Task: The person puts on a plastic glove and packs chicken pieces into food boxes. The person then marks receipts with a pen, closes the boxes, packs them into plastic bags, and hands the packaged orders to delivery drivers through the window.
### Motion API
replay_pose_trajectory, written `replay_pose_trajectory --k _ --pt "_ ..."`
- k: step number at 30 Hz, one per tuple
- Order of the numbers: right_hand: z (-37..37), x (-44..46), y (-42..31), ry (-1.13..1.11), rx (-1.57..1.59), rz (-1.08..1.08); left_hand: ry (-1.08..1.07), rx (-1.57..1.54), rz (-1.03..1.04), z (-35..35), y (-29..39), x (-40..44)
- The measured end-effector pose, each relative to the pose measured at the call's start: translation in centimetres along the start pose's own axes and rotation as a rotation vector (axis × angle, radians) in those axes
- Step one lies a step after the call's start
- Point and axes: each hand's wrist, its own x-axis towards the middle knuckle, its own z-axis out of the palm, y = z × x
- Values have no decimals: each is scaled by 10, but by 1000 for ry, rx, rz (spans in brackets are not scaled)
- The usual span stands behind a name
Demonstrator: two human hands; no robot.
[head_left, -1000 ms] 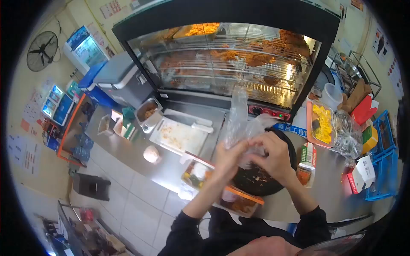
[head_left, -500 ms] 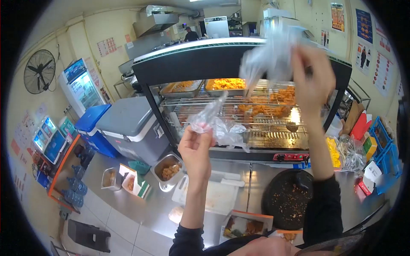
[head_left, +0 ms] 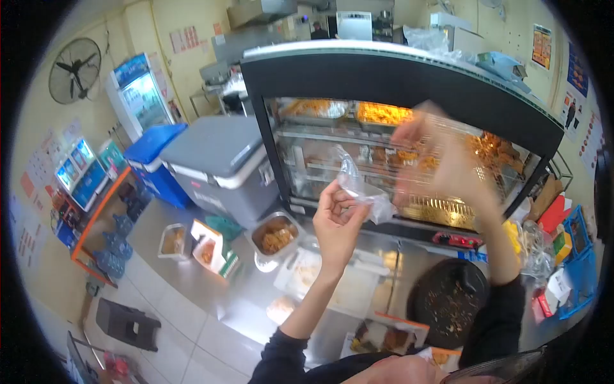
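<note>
Pinched in my left hand (head_left: 340, 221) is a thin clear plastic glove (head_left: 368, 193), crumpled and raised above the counter before the glass display warmer. My right hand (head_left: 432, 157) is smeared by motion in front of the warmer's glass; its fingers and anything between them cannot be made out. Another crumpled clear plastic piece (head_left: 427, 40) lies on top of the warmer (head_left: 384, 73). Below my hands are a white cutting board (head_left: 345, 291) and a round black pan (head_left: 448, 304) with crumbs in it.
A steel container of fried pieces (head_left: 276, 237), an open food carton (head_left: 211, 251) and a small tray (head_left: 174, 242) stand on the left counter. Grey and blue coolers (head_left: 214, 153) are behind. Open meal boxes (head_left: 384, 336) sit at the near edge; blue baskets (head_left: 579, 275) are far right.
The plastic bundle from my right hand now rests on the warmer, and that hand has come down. My left hand still holds its piece. The view first rose, then shifted.
</note>
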Motion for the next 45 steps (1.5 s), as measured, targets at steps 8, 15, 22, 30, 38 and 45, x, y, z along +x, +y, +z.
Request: replay_pose_trajectory --k 8,15,22,30,38,45 --pt "96 -160 -11 -265 1108 615 -27 164 -113 -51 42 -137" --pt "146 -252 -13 -104 1094 909 -62 311 -837 -92 67 -190" --pt "240 -265 -87 254 1269 1116 200 1036 -104 -116 82 -254" --pt "338 -206 -165 -115 771 896 -51 301 -759 -250 103 -231" --pt "399 -113 -228 -599 1088 857 -534 452 -258 -402 112 -156" --pt "418 -72 -208 -295 743 1089 -270 1054 -294 -424 111 -104"
